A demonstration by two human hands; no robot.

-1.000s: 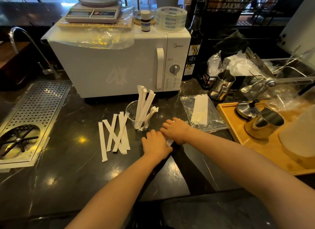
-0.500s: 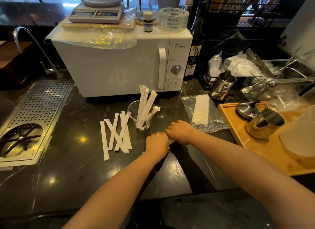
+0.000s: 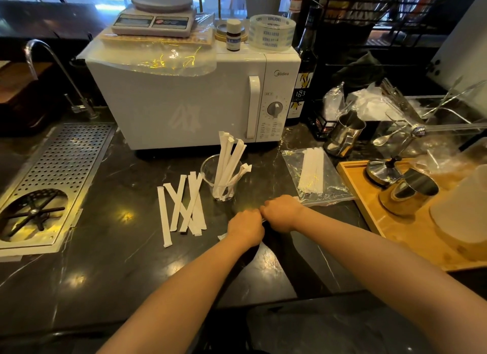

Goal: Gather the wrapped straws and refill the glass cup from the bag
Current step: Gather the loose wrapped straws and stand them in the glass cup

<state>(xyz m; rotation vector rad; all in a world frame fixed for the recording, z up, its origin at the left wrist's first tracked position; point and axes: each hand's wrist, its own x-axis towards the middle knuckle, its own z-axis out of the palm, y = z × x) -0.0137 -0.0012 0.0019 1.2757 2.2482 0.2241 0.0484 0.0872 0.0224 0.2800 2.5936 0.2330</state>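
Both bare forearms stretched forward over the dark marble-patterned bench (image 3: 110, 253), meeting in front of the body. Left hand (image 3: 246, 228) curled into a loose fist, knuckles up, fingers folded under. Right hand (image 3: 283, 212) curled the same way, touching the left one at the knuckles. A small white paper tip visible just below the left hand, another white edge at the far side of the right hand; most likely a wrapped straw pinched between both hands, but the grip itself hidden under the fingers, so cannot tell for sure.

Clear glass cup (image 3: 221, 179) standing upright just beyond the hands, slightly to the left. Several white paper-wrapped straws in the cup (image 3: 229, 158), long axis nearly vertical, leaning to the right. Loose white wrapped straws on the bench (image 3: 184, 203) to the left of the cup, lying flat, crossing one another, long axis running mostly away from the person. Transparent plastic bag with white straws inside (image 3: 313, 174) lying flat beyond the right hand, its near corner close to that hand, straws inside pointing away from the person. White microwave oven (image 3: 184, 100) behind the cup.
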